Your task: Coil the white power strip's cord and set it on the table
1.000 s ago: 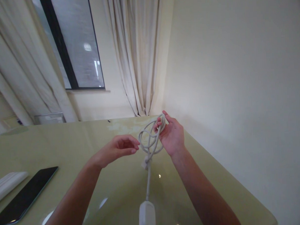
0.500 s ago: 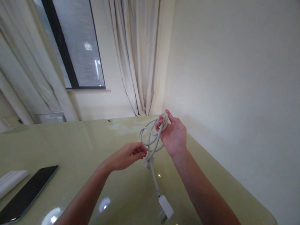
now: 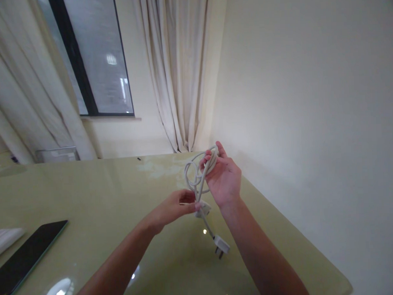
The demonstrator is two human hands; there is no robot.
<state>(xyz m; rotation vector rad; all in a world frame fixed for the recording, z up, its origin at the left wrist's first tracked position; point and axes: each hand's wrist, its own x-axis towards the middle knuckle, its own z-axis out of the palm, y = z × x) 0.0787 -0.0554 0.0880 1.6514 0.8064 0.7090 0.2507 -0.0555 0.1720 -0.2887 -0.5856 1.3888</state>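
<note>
A white power cord (image 3: 203, 180) is looped into a loose coil above the table. Its upper loops lie in my right hand (image 3: 221, 176), palm up, with the fingers curled round them. Lower down, my left hand (image 3: 179, 206) pinches the cord between thumb and fingers, close beneath the coil. Just behind the left fingertips is a white block (image 3: 203, 208), partly hidden, perhaps the cord's other end. From the left hand's grip a short length hangs down to a white plug (image 3: 222, 245), whose metal pins point downward.
On the glossy greenish table (image 3: 104, 189) at the left lie a black flat device (image 3: 29, 256) and a white object (image 3: 6, 240) cut off by the frame. A small dark bit (image 3: 139, 158) sits by the far edge. A wall (image 3: 296, 139) borders the right side.
My left hand has moved right and closed on the cord below the coil. The plug has swung up and to the right. The view has shifted slightly.
</note>
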